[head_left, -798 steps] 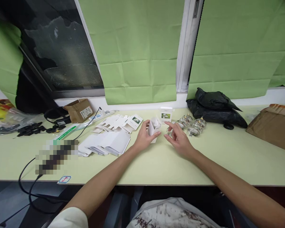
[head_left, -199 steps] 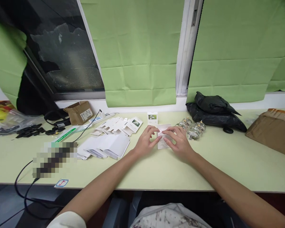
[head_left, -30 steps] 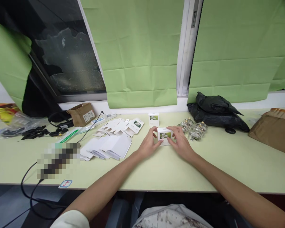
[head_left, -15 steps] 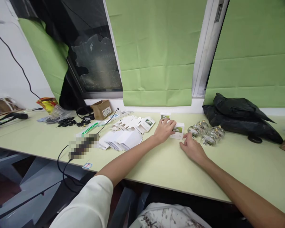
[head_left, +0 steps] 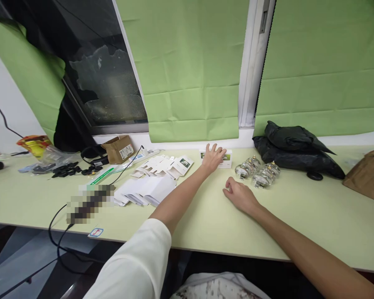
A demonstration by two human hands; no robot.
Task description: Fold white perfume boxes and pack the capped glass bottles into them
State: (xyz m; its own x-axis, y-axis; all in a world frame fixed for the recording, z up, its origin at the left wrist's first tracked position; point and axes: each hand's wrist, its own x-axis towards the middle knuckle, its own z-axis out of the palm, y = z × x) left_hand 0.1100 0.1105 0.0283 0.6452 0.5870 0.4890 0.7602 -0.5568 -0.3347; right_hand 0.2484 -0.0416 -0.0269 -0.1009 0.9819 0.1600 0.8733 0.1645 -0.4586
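Observation:
Two small white boxes with green pictures stand side by side at the back of the table. My left hand (head_left: 213, 159) is over them, its fingers bent around the top of the right-hand white box (head_left: 227, 161) and partly hiding both. The other white box (head_left: 202, 155) shows only at its left edge. Nearer to me, my right hand (head_left: 241, 196) rests on the table with loosely curled fingers. A gap shows between its thumb and forefinger, and it holds nothing. Behind it to the right lie clear-wrapped shiny round items (head_left: 262, 177) in two rows.
Flattened white cartons (head_left: 162, 167) and folded white sheets (head_left: 146, 189) lie left of my arm. Black plastic bags (head_left: 296, 149) and a brown package (head_left: 367, 174) are at the right. Farther left are an open brown carton (head_left: 119, 149), cables and black small parts (head_left: 65, 169).
My left hand has moved the white box back, up beside the other one. My right hand has stayed near the front of that spot, now apart from the box. The view has turned slightly right.

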